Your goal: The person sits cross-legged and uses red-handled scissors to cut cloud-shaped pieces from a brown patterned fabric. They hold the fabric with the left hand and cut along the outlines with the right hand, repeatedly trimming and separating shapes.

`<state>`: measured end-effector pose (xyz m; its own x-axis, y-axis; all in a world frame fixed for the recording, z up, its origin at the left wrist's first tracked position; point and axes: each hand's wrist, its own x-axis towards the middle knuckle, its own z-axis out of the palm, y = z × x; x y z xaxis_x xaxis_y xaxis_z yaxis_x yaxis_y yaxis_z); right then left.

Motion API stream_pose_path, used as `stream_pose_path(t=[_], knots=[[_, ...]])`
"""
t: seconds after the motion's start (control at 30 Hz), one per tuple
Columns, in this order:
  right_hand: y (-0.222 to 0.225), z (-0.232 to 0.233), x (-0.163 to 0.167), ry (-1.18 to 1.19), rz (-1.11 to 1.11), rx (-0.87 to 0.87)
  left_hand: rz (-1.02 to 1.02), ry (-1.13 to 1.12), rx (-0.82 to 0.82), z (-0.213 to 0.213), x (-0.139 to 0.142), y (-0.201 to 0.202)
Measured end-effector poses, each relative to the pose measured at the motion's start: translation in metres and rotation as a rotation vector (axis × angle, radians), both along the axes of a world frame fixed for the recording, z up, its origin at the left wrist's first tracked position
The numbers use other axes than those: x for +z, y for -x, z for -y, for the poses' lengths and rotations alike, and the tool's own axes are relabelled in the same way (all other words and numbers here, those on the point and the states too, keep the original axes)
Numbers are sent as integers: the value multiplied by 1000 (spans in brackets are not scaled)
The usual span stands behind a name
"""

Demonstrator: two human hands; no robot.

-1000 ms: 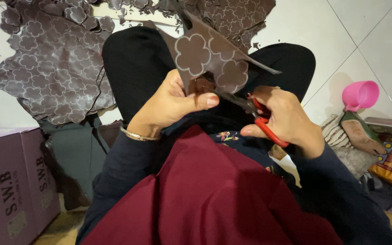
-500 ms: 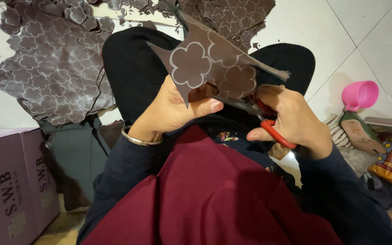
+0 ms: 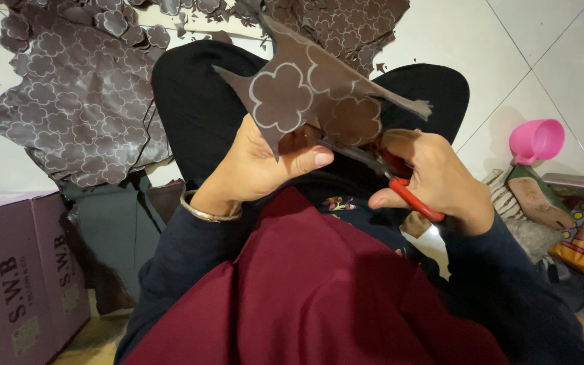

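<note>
I see the scrap held up over my lap, above my black-trousered knees: a thin, matte brown piece, leather-like, jagged at its edges, with pale flower outlines drawn on it. Under everything is a floor of large pale glossy tiles with dark grout lines. My left hand pinches the scrap's lower edge, thumb on top and pointing right, fingers curled beneath, a thin metal bangle at the wrist. My right hand is closed around red-handled scissors, knuckles up, and the dark blades run left under the scrap, touching it; I cannot tell how far they are parted. Past my knees, along the floor's far edge, lie bigger sheets of the same stuff, flowers drawn all over them, their edges ragged with cut-outs. A purple box stands at the floor's near left corner. On the right sit a pink plastic cup and a sandal, close together. A dark red cloth covers my lap.
</note>
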<state>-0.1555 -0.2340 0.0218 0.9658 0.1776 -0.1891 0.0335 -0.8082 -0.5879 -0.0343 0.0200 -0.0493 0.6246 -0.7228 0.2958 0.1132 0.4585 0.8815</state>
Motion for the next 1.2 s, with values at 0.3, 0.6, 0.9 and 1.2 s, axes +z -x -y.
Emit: stream_pose_path(t=[0.3,0.6,0.9,1.2], knots=[[4,7,-23,-185,-36,4,-187,68,-98,2,0,1],[1,12,-39,-290,-99,5,-282,223,-252,8,13,-11],[21,38,-62,-427,-83,-177,645,-722,438,-5,-27,-25],[47,58,-97,-726,-94,-591,585,-779,336,1,-11,-32]])
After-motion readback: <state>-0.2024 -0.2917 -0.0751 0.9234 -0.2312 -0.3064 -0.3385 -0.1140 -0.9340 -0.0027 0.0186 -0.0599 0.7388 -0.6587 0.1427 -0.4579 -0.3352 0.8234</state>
